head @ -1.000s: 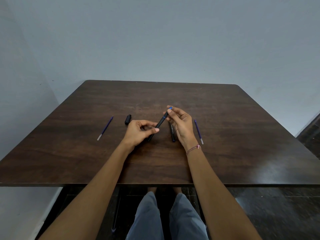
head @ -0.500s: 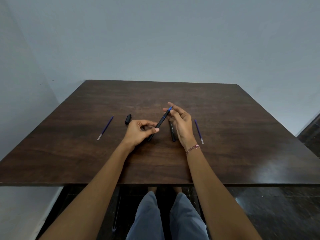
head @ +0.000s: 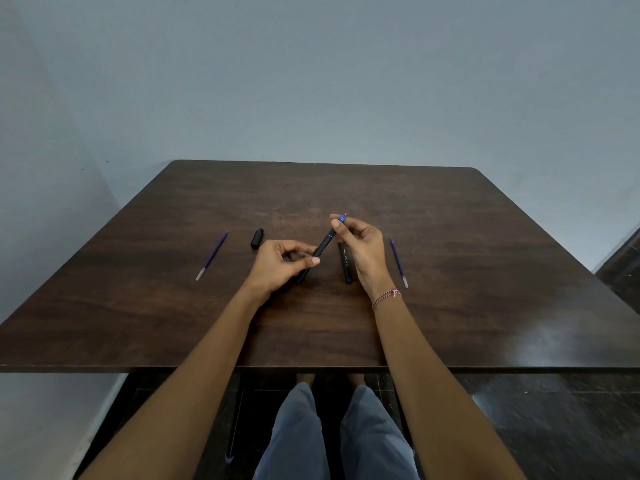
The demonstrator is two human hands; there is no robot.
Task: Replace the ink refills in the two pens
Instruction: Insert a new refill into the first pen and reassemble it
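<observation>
Table (head: pixel 450 271): dark wood, bearing all loose items; no tray, box or other container on it, so nothing is held inside anything, apart from whatever refill sits within the pen barrels, which cannot be seen. Left hand (head: pixel 277 268): curled shut around the lower half of the held pen, thumb and forefinger pinching the barrel near its middle. Right hand (head: pixel 363 247): fingers closed in a pinch on the blue tip section at the pen's far end, wrist carrying a bracelet (head: pixel 386 297). Held pen (head: pixel 322 249): black barrel, raised off the table between both hands, long axis running diagonally from near-left to far-right, writing point away from the person; the joint between barrel and blue tip section lies just below the right fingertips, so the right hand is the nearer to the part that judgement says must be unscrewed, the left serving as anchor. Second pen (head: pixel 346 265): black, lying on the table just left of the right hand, long axis roughly toward and away from the person, untouched. Right refill (head: pixel 398 261): thin blue rod, flat on the table just right of the right hand. Left refill (head: pixel 212 256): matching blue rod, well left of the left hand. Cap (head: pixel 257 238): short, black, lying between the left refill and the left hand.
</observation>
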